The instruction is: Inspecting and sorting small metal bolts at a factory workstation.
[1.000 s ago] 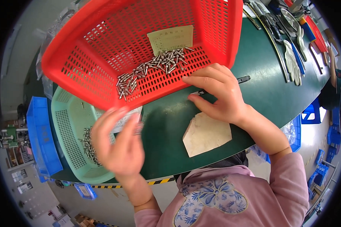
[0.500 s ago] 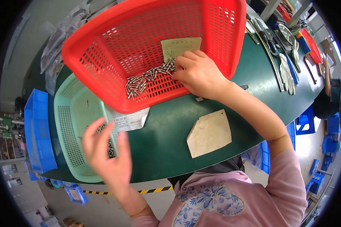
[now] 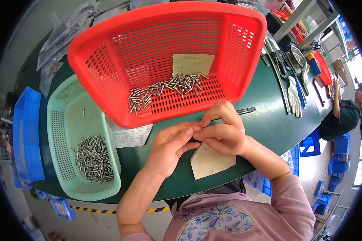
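My left hand (image 3: 171,146) and my right hand (image 3: 225,132) meet over the near edge of the table, fingertips pinched together. Whatever small thing they hold is hidden by the fingers. Just beyond them a red perforated basket (image 3: 157,50) is tilted toward me, with small metal pins (image 3: 181,84) along its lower side and a yellowish paper slip (image 3: 193,64) inside. To the left, a light green basket (image 3: 56,156) holds a heap of similar metal pins (image 3: 94,160). A worn beige card (image 3: 213,162) lies partly under my right hand.
A white printed sheet (image 3: 132,136) sticks out between the baskets. Beyond my right hand lies a dark pen-like tool (image 3: 246,110). Blue bins (image 3: 28,136) stand at the left; gloves (image 3: 294,96) and tools lie at the right. Another person (image 3: 346,116) is at far right.
My right hand has come out of the red basket toward me. My left hand has moved right from over the green basket, and the two now meet.
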A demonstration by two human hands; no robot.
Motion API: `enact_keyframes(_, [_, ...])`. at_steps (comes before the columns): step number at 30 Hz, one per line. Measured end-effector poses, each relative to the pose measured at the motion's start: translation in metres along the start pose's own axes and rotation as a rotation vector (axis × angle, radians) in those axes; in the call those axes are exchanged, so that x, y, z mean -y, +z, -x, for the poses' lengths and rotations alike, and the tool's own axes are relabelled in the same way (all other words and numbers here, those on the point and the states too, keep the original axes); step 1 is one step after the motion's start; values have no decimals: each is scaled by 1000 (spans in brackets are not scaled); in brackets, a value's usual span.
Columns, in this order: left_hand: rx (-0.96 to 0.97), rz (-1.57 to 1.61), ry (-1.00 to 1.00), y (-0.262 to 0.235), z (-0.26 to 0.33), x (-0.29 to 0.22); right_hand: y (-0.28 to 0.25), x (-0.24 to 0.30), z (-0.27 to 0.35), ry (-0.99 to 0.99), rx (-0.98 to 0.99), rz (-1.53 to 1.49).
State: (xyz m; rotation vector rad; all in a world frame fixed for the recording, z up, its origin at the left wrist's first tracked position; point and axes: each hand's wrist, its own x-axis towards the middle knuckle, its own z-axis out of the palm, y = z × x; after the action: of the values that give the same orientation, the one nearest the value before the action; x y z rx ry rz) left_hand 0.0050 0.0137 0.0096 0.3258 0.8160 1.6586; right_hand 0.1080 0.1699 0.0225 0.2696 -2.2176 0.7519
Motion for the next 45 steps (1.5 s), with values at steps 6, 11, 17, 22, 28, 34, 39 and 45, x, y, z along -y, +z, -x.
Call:
enact_keyframes(6, [-146,51,-33,-7,-3,8,2,-12,-6,93,21,-15])
enact_keyframes(11, [-220,98,149,-9,-1,-8,5,-10,-5,174,41,88])
enact_keyframes(17, [-399,-86,433,-11,5,-29,18,0,-3,152,366,265])
enact_keyframes(22, [-435,-177,317,-8,7,-12,19,4,-5,78,380,337])
enact_keyframes(28, [-182,-20,55,3,9,2,13,13,-9,-7,52,377])
enact_keyframes(34, [-363,-86,67,4,8,-2,-2,-25,-21,213,131,446])
enact_keyframes(39, [-368,-51,11,3,6,-3,1,-53,-17,273,192,525])
enact_keyframes(45, [-340,18,-50,1,6,-3,2,-18,-23,116,130,407])
